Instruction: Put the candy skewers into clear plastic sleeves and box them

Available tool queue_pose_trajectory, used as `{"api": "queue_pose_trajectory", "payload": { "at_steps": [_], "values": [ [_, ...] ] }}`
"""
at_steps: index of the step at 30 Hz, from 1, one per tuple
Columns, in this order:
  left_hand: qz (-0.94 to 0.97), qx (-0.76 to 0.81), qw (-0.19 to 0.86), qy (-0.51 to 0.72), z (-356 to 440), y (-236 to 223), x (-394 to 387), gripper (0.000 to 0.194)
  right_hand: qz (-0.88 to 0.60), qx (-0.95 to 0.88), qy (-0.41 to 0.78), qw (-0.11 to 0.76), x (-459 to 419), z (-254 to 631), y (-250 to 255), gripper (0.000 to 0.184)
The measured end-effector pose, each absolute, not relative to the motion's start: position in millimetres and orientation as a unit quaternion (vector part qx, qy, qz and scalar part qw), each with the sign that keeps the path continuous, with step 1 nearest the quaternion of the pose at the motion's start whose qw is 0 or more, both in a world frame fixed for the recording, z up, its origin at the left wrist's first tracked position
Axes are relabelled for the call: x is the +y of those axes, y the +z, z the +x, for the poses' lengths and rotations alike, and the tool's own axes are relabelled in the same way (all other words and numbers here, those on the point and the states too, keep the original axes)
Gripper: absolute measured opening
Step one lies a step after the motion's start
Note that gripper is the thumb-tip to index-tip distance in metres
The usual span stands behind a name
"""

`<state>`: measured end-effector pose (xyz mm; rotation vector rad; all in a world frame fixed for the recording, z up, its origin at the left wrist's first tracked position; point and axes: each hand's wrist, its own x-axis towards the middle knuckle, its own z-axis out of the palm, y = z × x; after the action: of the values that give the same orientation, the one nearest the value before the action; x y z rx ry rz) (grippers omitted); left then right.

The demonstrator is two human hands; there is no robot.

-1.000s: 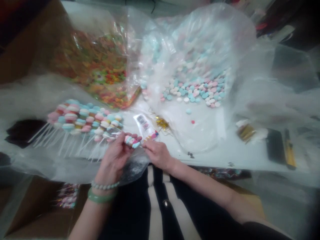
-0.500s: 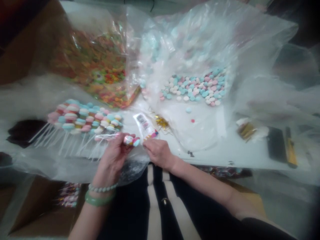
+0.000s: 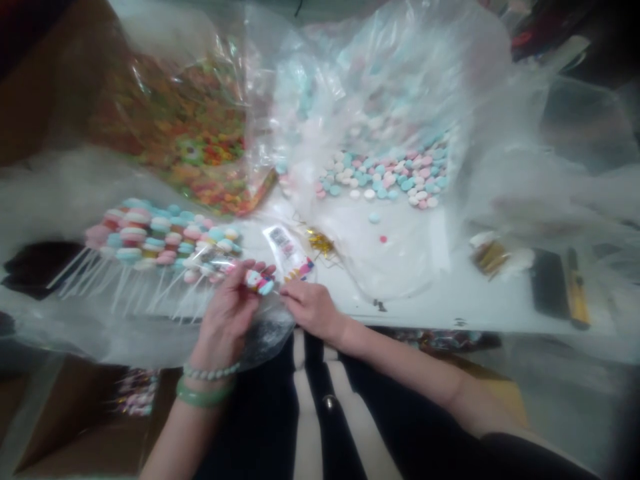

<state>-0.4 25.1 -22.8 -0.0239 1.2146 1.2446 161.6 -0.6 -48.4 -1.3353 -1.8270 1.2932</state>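
Observation:
My left hand [image 3: 227, 313], with beads and a green bangle at the wrist, is closed around a candy skewer [image 3: 260, 282] with pink, white and blue pieces, in what looks like a shiny clear wrapper. Just to its right, my right hand [image 3: 313, 310] is closed in a pinch at the candy's near end; whether it grips the stick or the wrapper, I cannot tell. Beyond the fingers lies a printed packet [image 3: 287, 250]. Left of my hands is a pile of candy skewers [image 3: 150, 233] with white sticks [image 3: 125, 287].
At the back left is a clear bag of orange and green gummies [image 3: 200, 160]. A big bag of pastel candies [image 3: 385, 173] lies open at the back right. Gold twist ties [image 3: 320, 243] sit mid-table. A yellow-handled cutter [image 3: 579, 293] lies far right. Below stands a carton [image 3: 90, 420].
Both hands stay together around the candy skewer, with small finger movements. Its pieces have turned slightly in my left fingers. The whole view has shifted a little.

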Motion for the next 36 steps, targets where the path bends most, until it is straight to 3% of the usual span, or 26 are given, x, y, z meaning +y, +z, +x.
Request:
{"api": "queue_pose_trajectory", "payload": {
  "at_steps": [3, 6, 10, 14, 23, 30, 36],
  "values": [
    [-0.014, 0.502, 0.652, 0.569, -2, -25, 25, 0.012, -0.489, -0.466, 0.699, 0.235, 2, 161, -41, 0.01],
    [-0.014, 0.493, 0.658, 0.57, -4, -26, 26, 0.012, -0.477, -0.338, 0.784, 0.209, 2, 161, -38, 0.009],
    [0.001, 0.521, 0.637, 0.569, -3, -30, 27, 0.007, -0.509, -0.448, 0.694, 0.241, 2, 159, -41, 0.007],
    [0.058, 0.528, 0.627, 0.57, 1, -33, 26, 0.014, -0.53, -0.566, 0.589, 0.227, 5, 154, -47, 0.012],
    [0.039, 0.527, 0.661, 0.533, -1, -26, 31, 0.018, -0.487, -0.442, 0.703, 0.269, 6, 158, -38, 0.011],
    [0.044, 0.583, 0.63, 0.511, -10, -23, 31, 0.017, -0.521, -0.547, 0.594, 0.277, 11, 165, -54, 0.01],
    [0.068, 0.619, 0.594, 0.509, -12, -27, 24, 0.02, -0.522, -0.633, 0.526, 0.226, 12, 165, -63, 0.01]
  ]
}}
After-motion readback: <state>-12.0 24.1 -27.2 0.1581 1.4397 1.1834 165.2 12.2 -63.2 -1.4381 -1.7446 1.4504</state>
